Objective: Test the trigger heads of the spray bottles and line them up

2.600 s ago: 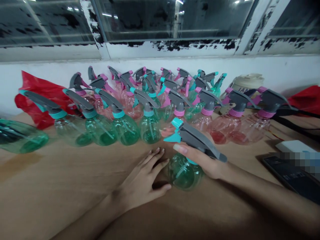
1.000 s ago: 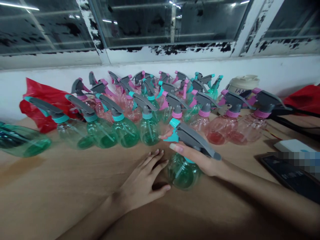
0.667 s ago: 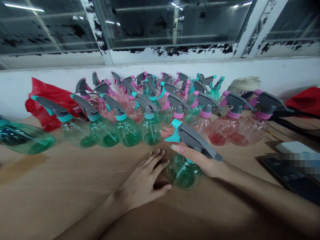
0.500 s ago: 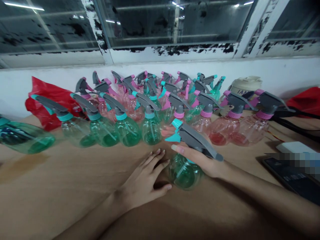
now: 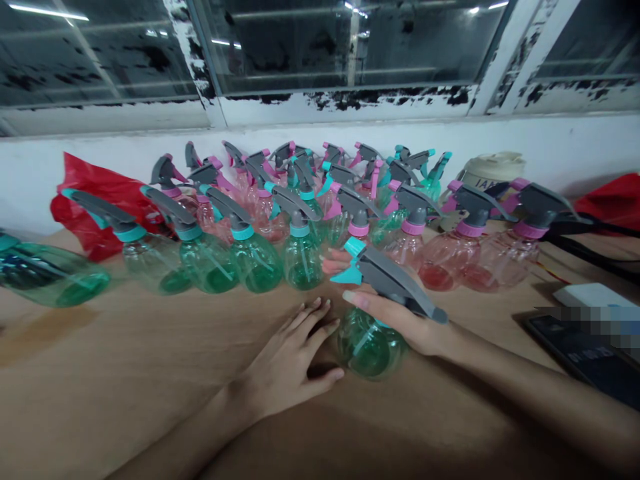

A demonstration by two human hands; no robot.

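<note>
A green spray bottle with a grey and teal trigger head stands on the table in front of me. My right hand is closed around its neck, thumb on the near side and fingertips showing behind the trigger. My left hand lies flat on the tabletop just left of that bottle, fingers stretched out and holding nothing. Beyond my hands a row of spray bottles runs across: green ones with teal collars on the left, pink ones with pink collars on the right.
More spray bottles crowd behind the front row. A red plastic bag lies at the left. At the right are a phone, a white box, dark cables and a cream container. Windows rise behind the table.
</note>
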